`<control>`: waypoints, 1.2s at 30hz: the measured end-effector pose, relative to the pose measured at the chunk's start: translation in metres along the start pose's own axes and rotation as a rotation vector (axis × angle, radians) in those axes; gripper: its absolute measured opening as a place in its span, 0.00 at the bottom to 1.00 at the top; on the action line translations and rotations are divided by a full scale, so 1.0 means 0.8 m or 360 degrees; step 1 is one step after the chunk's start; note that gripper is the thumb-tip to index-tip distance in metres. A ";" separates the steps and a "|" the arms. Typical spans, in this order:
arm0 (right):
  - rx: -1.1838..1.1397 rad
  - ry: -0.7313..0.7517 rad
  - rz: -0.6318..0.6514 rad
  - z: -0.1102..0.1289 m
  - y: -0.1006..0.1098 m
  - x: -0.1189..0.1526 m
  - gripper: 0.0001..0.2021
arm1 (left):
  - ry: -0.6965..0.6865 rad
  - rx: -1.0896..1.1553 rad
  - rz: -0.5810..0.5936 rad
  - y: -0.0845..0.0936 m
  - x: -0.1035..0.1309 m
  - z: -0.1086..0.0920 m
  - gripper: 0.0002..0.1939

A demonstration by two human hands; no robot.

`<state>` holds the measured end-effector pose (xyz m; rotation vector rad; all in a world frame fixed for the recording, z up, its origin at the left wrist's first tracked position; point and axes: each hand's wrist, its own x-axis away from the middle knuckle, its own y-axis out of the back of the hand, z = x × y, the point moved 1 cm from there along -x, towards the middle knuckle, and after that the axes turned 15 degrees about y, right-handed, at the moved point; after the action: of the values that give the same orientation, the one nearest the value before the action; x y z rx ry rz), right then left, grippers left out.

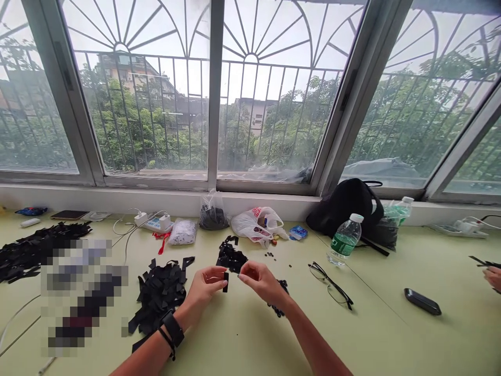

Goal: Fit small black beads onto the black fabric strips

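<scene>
My left hand [206, 286] pinches a short black fabric strip [225, 283] upright between thumb and fingertips. Just to its right, apart from the strip, my right hand [259, 279] is closed in a pinch; a tiny dark bit shows at its fingertips, too small to name. A loose pile of cut black strips [162, 290] lies left of my left hand. Behind both hands sits a smaller heap of black pieces [230, 255]. Small black ring-like parts [278, 312] lie beside my right wrist, which partly hides them.
Glasses [332, 284], a water bottle [345, 240] and a black case [422, 302] stand or lie to the right. Along the window are a plastic bag [258, 224], a black bag [344, 206] and a power strip [156, 223]. Another person's hand [493, 278] shows at far right.
</scene>
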<state>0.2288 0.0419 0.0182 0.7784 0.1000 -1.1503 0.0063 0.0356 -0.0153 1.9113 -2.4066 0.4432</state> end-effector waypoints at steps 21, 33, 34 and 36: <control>-0.0164 -0.0049 -0.0156 -0.008 -0.053 -0.001 0.13 | -0.0004 -0.0072 0.0075 -0.008 0.002 -0.002 0.22; -0.0601 -0.0154 -0.0181 -0.004 -0.048 -0.002 0.16 | -0.0014 -0.0057 0.0194 -0.012 0.015 -0.012 0.21; -0.0613 -0.0153 -0.0180 -0.003 -0.048 -0.002 0.17 | -0.0005 -0.0055 0.0206 -0.013 0.015 -0.012 0.21; -0.0622 -0.0143 -0.0177 -0.002 -0.050 -0.002 0.16 | 0.0005 -0.0048 0.0233 -0.013 0.015 -0.012 0.20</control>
<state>0.1950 0.0368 -0.0024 0.3780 0.2865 -1.2210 0.0117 0.0241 -0.0017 1.7280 -2.5462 0.4129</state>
